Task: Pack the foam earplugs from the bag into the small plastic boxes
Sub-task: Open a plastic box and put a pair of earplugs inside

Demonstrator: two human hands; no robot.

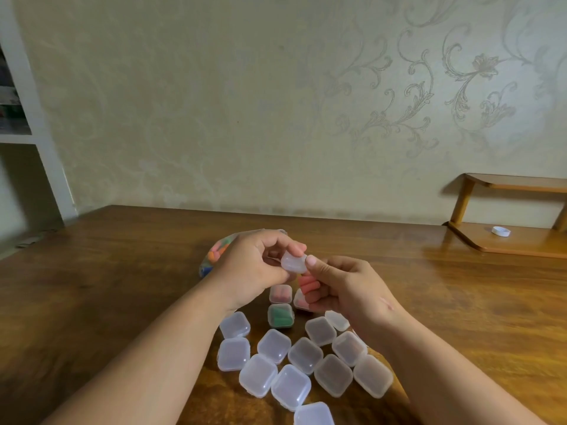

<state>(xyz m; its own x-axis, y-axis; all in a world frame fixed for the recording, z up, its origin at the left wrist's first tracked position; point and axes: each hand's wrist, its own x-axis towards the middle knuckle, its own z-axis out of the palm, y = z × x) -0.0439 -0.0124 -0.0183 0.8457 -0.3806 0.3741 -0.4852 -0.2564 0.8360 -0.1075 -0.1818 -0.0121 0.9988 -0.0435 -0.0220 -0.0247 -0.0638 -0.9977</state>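
My left hand (257, 265) pinches a small clear plastic box (294, 262) above the table. My right hand (340, 286) touches the box's right edge with its thumb and holds pink foam earplugs (307, 283) in its curled fingers. The bag of coloured earplugs (214, 256) lies behind my left hand, mostly hidden. Below the hands stand three shut boxes with earplugs inside: one with pink (280, 294), one with green (280, 315), one with pink (301, 302) partly behind my right fingers. Several clear boxes with nothing seen inside (303, 360) lie clustered near the table's front.
The wooden table (122, 271) stretches left and right of the cluster. A low wooden shelf (506, 240) stands at the far right with a white round lid (500, 231) on it. A patterned wall lies behind, and a white shelving unit (27, 139) stands at the left.
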